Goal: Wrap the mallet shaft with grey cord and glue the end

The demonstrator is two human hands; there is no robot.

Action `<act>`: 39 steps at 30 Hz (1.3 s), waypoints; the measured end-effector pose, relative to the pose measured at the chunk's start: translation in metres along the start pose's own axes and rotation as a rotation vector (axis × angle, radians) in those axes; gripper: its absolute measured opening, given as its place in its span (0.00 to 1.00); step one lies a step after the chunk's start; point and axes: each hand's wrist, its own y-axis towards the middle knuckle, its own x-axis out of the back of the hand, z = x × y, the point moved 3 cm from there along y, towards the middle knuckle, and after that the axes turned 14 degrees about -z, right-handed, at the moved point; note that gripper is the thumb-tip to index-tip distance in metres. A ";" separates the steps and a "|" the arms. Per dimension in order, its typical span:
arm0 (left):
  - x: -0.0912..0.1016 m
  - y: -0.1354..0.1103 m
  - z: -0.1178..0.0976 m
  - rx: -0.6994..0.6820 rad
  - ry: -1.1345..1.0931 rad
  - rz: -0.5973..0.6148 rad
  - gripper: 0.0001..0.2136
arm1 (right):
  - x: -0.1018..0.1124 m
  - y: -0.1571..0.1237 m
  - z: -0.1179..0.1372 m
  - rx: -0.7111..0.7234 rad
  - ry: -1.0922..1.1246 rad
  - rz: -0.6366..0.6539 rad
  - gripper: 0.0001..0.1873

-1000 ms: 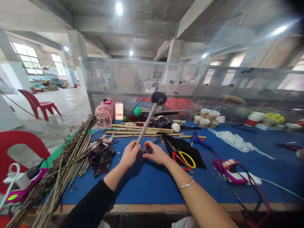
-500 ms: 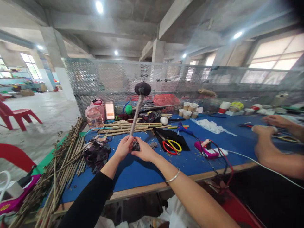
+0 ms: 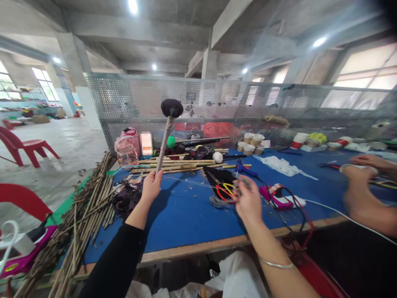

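Note:
My left hand (image 3: 151,186) is closed around the lower end of a stick (image 3: 163,142) wrapped in grey material. The stick leans slightly right and carries a rounded black head (image 3: 172,108). Over the table's right half, my right hand (image 3: 249,203) has its fingers closed on a bundle of grey strip (image 3: 218,202), whose loops hang out to the left; motion blurs it. A thin pale strand (image 3: 186,181) stretches between the two hands. Behind the bundle, scissors (image 3: 221,192) with red and yellow handles lie on black cloth (image 3: 209,176), partly covered.
Bamboo sticks (image 3: 182,167) and a white ball (image 3: 217,157) lie farther back. Dark crumpled fabric (image 3: 125,200) and dry stems (image 3: 77,221) are at left. A blue glue gun (image 3: 245,167) and magenta power strip (image 3: 281,202) sit right, beside a co-worker's arms (image 3: 359,186).
My hands have parted: the right swung right with the grey bundle, drawing the strand out. My left hand moved slightly left and up with the stick.

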 end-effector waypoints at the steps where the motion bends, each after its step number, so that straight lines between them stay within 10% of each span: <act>1: 0.001 0.001 0.001 -0.032 0.029 -0.014 0.15 | 0.014 0.012 0.011 0.052 0.064 -0.106 0.19; 7: 0.004 0.000 -0.002 -0.136 0.182 -0.064 0.14 | 0.102 0.088 0.055 0.296 0.231 -0.539 0.10; 11: 0.006 -0.002 -0.008 -0.159 0.257 -0.105 0.15 | 0.086 0.104 0.065 0.308 0.230 -0.597 0.10; 13: 0.007 -0.003 -0.009 -0.167 0.267 -0.126 0.15 | 0.042 0.097 0.069 0.295 0.241 -0.526 0.07; 17: 0.009 -0.002 -0.009 -0.165 0.265 -0.150 0.14 | -0.070 0.077 0.058 0.168 0.106 0.013 0.10; 20: 0.008 -0.003 -0.008 -0.163 0.258 -0.141 0.14 | -0.120 0.061 0.023 0.175 -0.361 0.312 0.13; 26: -0.005 -0.015 -0.005 -0.153 0.330 -0.028 0.12 | -0.143 -0.005 -0.057 0.341 -0.658 0.688 0.38; 31: -0.017 -0.026 -0.005 -0.183 0.423 0.099 0.10 | -0.148 -0.068 -0.106 -0.157 -0.384 1.159 0.44; 39: -0.023 -0.032 -0.002 -0.136 0.384 0.123 0.11 | -0.136 -0.059 -0.098 -0.116 -0.404 0.908 0.09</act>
